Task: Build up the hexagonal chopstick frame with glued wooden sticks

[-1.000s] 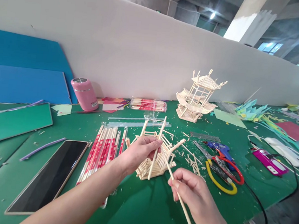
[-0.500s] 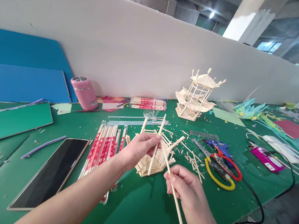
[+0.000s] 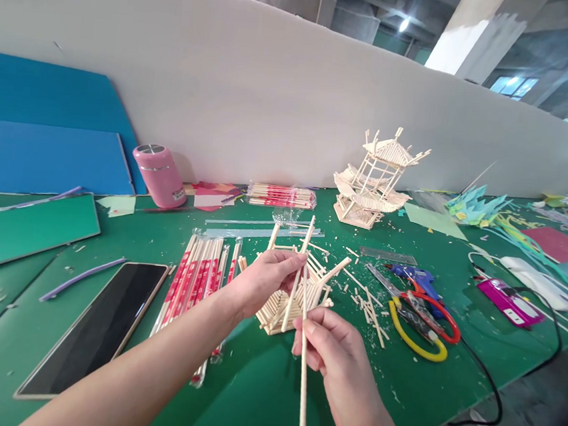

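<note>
Looks out from the wearer's head, facing forward and down across the tabletop [image 3: 245, 403], close above the left hand [image 3: 274, 276] and right hand [image 3: 328, 351], with a wall [image 3: 255, 90] beyond and a pillar [image 3: 474, 37] farther off, upper right.

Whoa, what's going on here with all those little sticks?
A person is working with sticks in both hands. The left hand pinches a short stick above a low stick frame on the green table. The right hand holds a longer stick, its far tip close to the left fingertips. Farther back stands a tiered stick tower, and scissors lie off to the right.
</note>
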Motion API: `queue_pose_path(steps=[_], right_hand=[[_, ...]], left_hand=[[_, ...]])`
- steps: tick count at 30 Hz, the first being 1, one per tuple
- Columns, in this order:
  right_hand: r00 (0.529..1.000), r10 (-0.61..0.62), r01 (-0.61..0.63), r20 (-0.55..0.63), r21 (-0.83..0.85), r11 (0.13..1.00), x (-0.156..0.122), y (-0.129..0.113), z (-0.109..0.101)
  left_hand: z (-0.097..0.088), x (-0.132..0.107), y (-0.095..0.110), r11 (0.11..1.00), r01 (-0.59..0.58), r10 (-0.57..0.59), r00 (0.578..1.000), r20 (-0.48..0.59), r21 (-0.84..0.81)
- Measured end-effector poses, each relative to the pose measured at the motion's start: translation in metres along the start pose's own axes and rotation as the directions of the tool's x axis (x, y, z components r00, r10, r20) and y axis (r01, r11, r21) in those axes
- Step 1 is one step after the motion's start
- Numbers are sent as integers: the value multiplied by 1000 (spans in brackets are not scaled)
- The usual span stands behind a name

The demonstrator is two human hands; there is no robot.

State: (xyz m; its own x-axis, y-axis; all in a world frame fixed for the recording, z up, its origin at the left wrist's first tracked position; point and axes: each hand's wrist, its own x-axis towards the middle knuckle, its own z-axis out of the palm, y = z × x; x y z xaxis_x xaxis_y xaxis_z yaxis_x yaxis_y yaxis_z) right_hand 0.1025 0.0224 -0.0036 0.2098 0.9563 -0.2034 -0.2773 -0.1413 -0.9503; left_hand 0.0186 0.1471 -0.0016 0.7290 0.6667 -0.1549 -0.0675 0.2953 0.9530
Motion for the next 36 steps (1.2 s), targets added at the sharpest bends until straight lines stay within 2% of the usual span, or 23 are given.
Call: queue_pose_path(steps=[15, 25, 32, 36], right_hand=[[1000, 0, 0, 31, 18, 1000, 4, 5, 13], [1000, 19, -19, 13, 61, 998, 5, 4, 14], [999, 37, -38, 20, 48, 998, -2, -2, 8], [999, 4, -2, 38, -31, 1000, -10, -11, -10]], left_hand=[[1, 0, 1, 1000, 6, -6, 998, -61, 0], [0, 0, 1, 1000, 1, -2, 999, -41, -7], [1, 0, 0, 1000, 1, -2, 999, -34, -30], [-1, 0, -2, 1000, -7, 6, 1000, -21, -27]])
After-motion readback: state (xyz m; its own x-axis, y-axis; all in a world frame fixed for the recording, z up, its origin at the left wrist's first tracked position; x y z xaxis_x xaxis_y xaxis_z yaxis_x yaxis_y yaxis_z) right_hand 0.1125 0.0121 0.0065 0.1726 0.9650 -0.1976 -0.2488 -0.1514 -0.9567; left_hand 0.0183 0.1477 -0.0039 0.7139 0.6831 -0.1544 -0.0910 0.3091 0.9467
